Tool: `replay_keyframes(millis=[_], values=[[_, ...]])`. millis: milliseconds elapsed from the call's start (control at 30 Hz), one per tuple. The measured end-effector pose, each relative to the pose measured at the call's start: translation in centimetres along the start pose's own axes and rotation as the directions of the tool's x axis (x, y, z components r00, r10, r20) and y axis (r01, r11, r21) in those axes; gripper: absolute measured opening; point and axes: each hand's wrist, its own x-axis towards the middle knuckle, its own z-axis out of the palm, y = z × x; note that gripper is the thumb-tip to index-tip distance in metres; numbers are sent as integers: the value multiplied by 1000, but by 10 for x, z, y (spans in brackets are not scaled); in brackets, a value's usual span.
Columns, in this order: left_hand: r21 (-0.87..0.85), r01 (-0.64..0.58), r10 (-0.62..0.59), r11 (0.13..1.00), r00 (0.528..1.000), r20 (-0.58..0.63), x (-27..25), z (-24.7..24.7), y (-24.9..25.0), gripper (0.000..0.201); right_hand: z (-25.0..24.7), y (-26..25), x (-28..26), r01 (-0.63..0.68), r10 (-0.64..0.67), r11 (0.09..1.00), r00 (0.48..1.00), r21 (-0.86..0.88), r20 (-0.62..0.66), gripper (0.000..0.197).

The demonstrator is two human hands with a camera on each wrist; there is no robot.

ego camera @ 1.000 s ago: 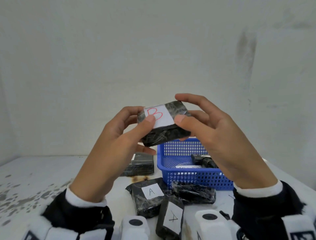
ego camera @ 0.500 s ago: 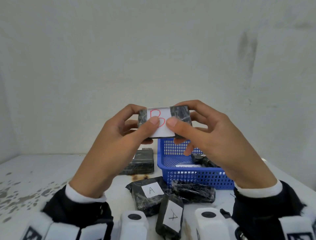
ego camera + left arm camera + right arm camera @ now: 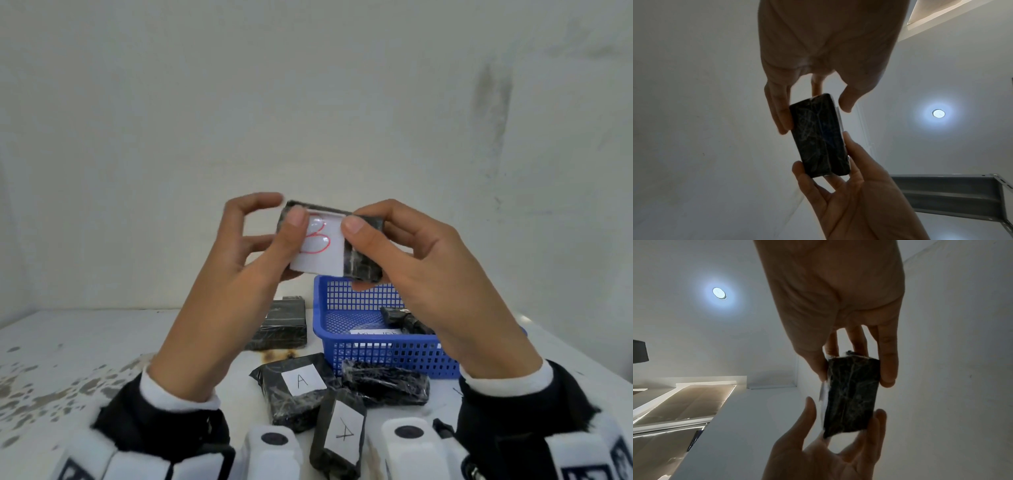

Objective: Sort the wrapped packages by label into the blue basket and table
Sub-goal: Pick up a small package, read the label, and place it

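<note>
B package (image 3: 329, 245), now tipped upright, label facing camera, both hands (image 3: 421, 270) pinching

Package tilt: the B package (image 3: 330, 241) now stands with its labelled face turned more squarely toward the head camera; a second ago that face slanted upward.
Label: the red B now reads nearly whole between the two thumbs.
Left hand (image 3: 239, 274): its thumb now lies on the label's left edge, and the index finger has lifted clear above the package's top left corner.
Right hand (image 3: 428, 281): its thumb has slid to the label's upper right corner, its fingers (image 3: 363, 284) curled behind and under the package.
</note>
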Motion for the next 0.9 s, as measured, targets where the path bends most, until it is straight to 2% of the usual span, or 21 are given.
replay_keyframes(millis=[67,133,200,300,333,433,467,533,600,667,900], values=[[-29,69,-69,997,998,7,0,1,1,60,-2,1,0,14,-14,1000,1000,15,-2,22],[-16,98,-97,995,994,58,-1,0,3,56,-5,2,1,-2,2,1000,999,6,47,31],[-10,68,-68,998,997,48,-2,-1,5,52,-5,2,1,-24,29,998,996,-58,90,39],[0,4,-4,1000,1000,27,-2,-4,7,56,-6,-1,1,-31,50,983,994,-184,99,30],[22,-19,18,1000,999,33,-1,-5,7,57,-6,-2,0,-43,61,983,994,-180,95,29],[112,-90,82,990,994,73,-2,-7,5,62,-4,-4,-2,-111,119,990,989,-91,92,55],[127,-111,98,986,990,100,-3,-6,5,63,-3,-4,-2,-110,117,991,989,-76,91,56],[116,-136,116,984,979,167,-5,-4,4,66,0,-4,-2,-105,110,992,991,-74,78,43],[47,-127,117,991,976,181,-4,-4,3,61,-1,-3,-1,-109,113,992,991,-67,68,35],[-17,-105,106,994,984,146,-2,-5,3,52,-3,-3,-1,-113,117,993,988,-45,97,38],[-23,-102,105,994,986,131,-4,-2,5,38,-5,-3,-2,-57,66,995,990,-77,121,46]])
